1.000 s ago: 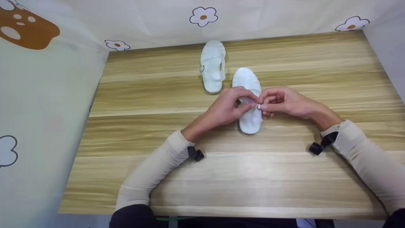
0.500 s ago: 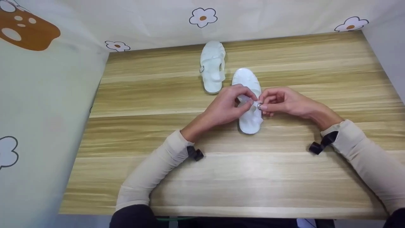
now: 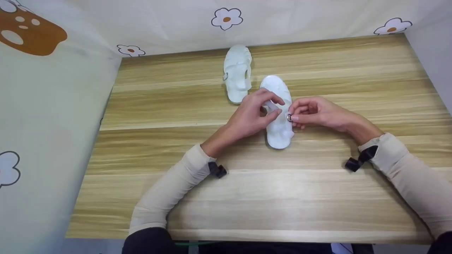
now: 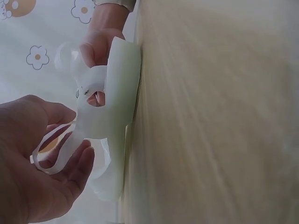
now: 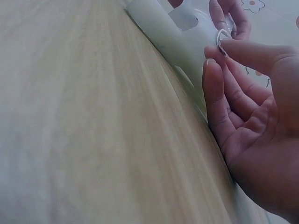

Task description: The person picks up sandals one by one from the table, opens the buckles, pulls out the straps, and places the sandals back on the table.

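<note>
A translucent white sandal [image 3: 273,86] lies sole down between both hands, toe toward the back. At its right side my right hand [image 3: 323,113] pinches the round silver buckle [image 3: 289,118] between thumb and index finger. Over the sandal's left part is my left hand [image 3: 249,111], thumb and fingers apart. In the left wrist view, the sandal's loose strap [image 4: 67,151] bends in a loop between that thumb and those fingers. The right wrist view shows the buckle's ring edge-on at the right thumb tip.
A matching sandal [image 3: 237,70] lies behind and to the left, its own buckle on the left side. The wood-grain table [image 3: 268,201] meets a flower-print wall [image 3: 169,21] at the back. Another wall [image 3: 42,106] flanks the left.
My left fingers have moved off the buckle, back and a little left, and spread from their pinch. More of the buckle shows. The right hand has stayed nearly still.
</note>
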Motion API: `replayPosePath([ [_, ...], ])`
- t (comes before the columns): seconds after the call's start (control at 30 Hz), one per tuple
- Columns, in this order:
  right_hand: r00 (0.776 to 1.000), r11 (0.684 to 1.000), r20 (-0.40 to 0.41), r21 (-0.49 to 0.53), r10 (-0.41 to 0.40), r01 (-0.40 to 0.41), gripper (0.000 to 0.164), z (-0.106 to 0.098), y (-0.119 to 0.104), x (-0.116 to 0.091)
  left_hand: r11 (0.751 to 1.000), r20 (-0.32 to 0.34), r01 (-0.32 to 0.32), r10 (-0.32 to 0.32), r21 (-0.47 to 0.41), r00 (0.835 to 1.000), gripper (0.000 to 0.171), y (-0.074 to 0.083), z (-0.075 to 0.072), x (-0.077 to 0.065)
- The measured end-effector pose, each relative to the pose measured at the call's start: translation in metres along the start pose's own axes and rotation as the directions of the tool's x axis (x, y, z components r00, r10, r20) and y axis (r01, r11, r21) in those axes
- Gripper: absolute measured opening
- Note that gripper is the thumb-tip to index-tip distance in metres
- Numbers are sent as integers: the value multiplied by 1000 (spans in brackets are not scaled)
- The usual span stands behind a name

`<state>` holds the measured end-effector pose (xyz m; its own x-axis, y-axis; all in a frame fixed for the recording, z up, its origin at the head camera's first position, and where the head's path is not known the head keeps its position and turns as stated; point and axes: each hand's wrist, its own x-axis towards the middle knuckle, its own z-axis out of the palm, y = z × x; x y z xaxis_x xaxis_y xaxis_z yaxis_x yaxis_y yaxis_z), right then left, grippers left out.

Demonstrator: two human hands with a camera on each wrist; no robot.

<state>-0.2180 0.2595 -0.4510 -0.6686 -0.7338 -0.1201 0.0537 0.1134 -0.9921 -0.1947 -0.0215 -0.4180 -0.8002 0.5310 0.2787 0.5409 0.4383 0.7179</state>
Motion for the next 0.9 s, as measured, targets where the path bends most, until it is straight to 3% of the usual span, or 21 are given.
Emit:
replayPosePath([
  [0.23,998,999,-36,-10,42,-42,21,1,-1,1,1000,-66,9,-10,-8,998,30,-1,-1,0],
  [0.43,992,996,-92,-1,85,-86,26,1,-2,1,999,-77,8,-4,54,997,35,-2,-1,1],
  [0.73,987,995,-124,31,100,-97,30,2,-1,2,998,-88,50,-46,39,995,35,-1,-3,-2],
  [0.9,983,991,-130,55,128,-122,31,2,-3,1,993,-86,105,-100,47,991,20,-3,-4,-1],
])
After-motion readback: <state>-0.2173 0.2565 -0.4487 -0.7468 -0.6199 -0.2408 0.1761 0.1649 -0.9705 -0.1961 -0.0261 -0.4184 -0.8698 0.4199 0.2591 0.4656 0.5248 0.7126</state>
